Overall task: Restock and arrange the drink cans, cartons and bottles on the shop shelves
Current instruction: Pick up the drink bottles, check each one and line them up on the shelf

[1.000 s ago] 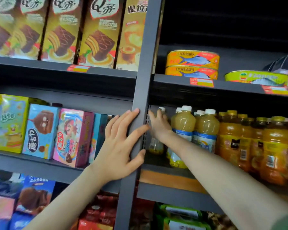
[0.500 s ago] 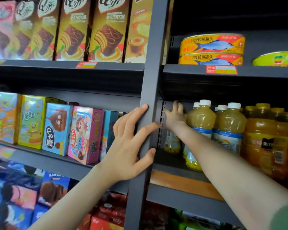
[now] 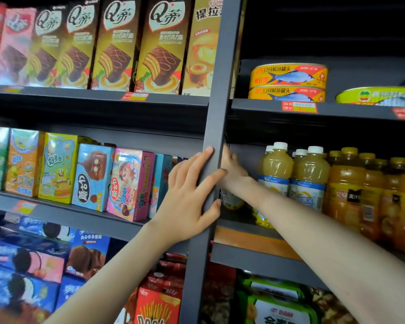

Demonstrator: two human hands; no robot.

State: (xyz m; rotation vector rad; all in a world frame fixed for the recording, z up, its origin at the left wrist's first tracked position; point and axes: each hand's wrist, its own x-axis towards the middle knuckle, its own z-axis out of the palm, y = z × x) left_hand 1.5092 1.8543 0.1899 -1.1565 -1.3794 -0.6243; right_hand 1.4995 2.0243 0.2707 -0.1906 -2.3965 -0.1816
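Two bare hands at a grey shop shelving unit.

Left hand [image 3: 187,195]: fingers spread wide and straight, laid flat against the upright post [image 3: 218,90], thumb touching the post's edge lower down; holding nothing.

Right hand [image 3: 232,169]: reaches past the post into the drinks shelf [image 3: 248,263]. Its fingers lie partly behind the post, so I cannot tell whether they grip anything.

One small bottle [image 3: 232,202] stands just below the right wrist, mostly hidden.

Just right of the right fingers: pale juice bottles [image 3: 276,164] with white caps, upright, in rows.

Further right of those: orange juice bottles [image 3: 344,190] with yellow caps, packed side by side.

Above the right fingers, one shelf up: two stacked fish tins [image 3: 288,76], with a green tin [image 3: 379,95] to their right.

Left of the left fingers: snack boxes [image 3: 129,183], upright on the neighbouring shelf.
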